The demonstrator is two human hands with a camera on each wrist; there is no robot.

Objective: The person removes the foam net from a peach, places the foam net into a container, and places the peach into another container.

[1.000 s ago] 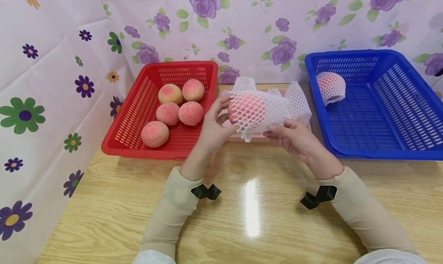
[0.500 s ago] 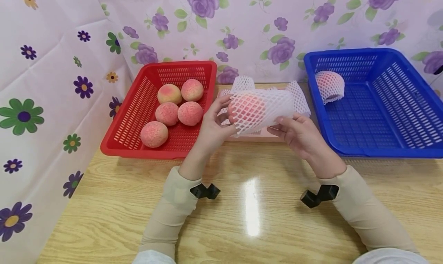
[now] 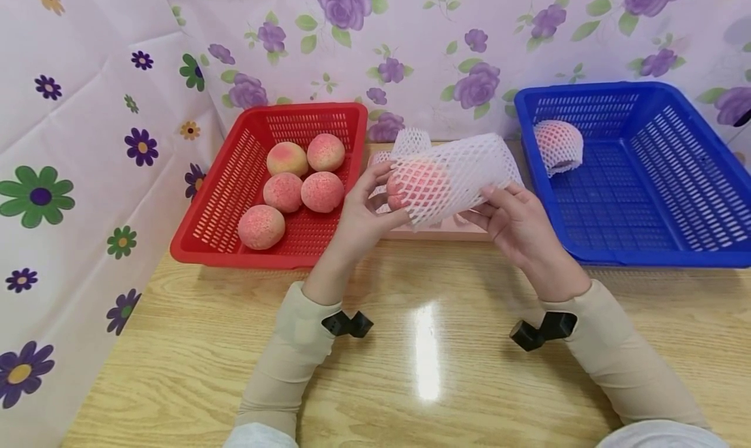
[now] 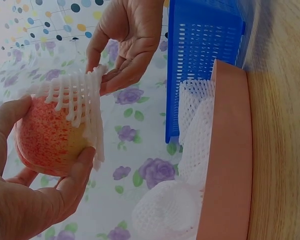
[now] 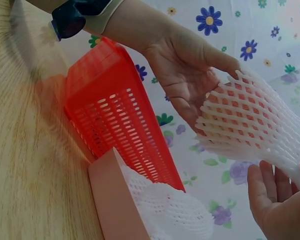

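My left hand (image 3: 365, 207) grips a red-and-yellow peach (image 4: 47, 135) between thumb and fingers, above a low pink box (image 3: 431, 235). A white foam net sleeve (image 3: 472, 164) covers much of the peach, whose left end stays bare in the head view. The sleeve's loose part stretches out to the right, where my right hand (image 3: 519, 229) pinches its lower edge between thumb and fingers. More foam nets (image 4: 197, 135) lie in the box, partly hidden behind the held one.
On the left, a red basket (image 3: 240, 260) holds several bare peaches (image 3: 262, 227). To the right stands a blue basket (image 3: 651, 259) with one netted peach (image 3: 559, 147) in its left corner. A flower-patterned cloth (image 3: 434, 17) hangs behind, and the wooden table (image 3: 375, 370) extends in front.
My right hand has moved right and slightly up, drawing the net's loose end out and raising it. My left hand with the peach has hardly moved.
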